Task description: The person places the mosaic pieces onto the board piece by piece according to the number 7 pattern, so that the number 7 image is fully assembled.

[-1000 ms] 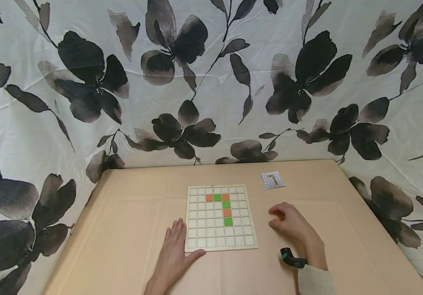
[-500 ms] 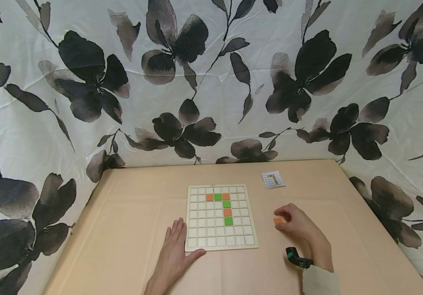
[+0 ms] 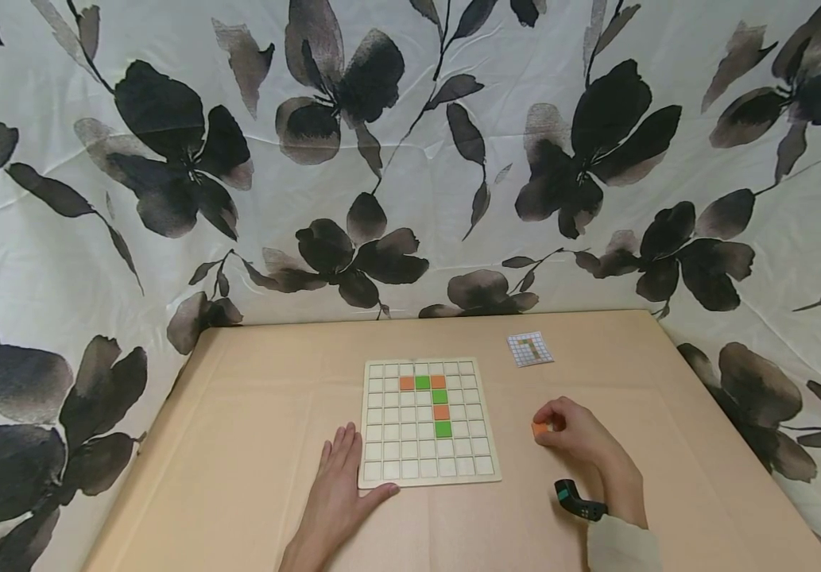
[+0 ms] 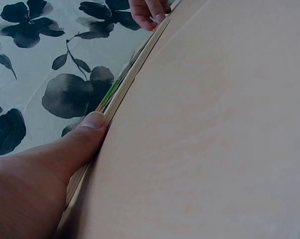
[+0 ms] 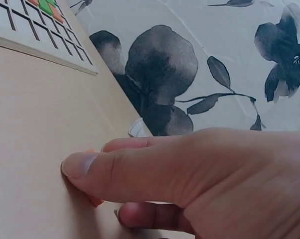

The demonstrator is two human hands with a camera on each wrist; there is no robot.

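A pale square grid board [image 3: 390, 450] lies on the table. Three orange and three green square tiles fill cells in its upper part: a short row, then a column running toward the front. At the board's near left corner rests my left hand [image 3: 334, 500], its fingers straight along the left side and the thumb [image 4: 87, 130] on the front edge. To the right of the board, my right hand [image 3: 582, 435] pinches an orange square tile [image 3: 539, 429] between thumb and fingers. In the right wrist view the thumb hides most of that tile.
A small card [image 3: 530, 349] printed with a grid and a coloured pattern lies beyond my right hand, near the table's back edge. Behind the wooden table [image 3: 274, 381] hangs a white cloth [image 3: 453, 191] with dark flowers. A black band [image 3: 578, 502] is on my right wrist.
My right hand has shifted slightly right, away from the board. The orange tile in its fingers came more into view, then tilted a little. My left hand and the board stay put.
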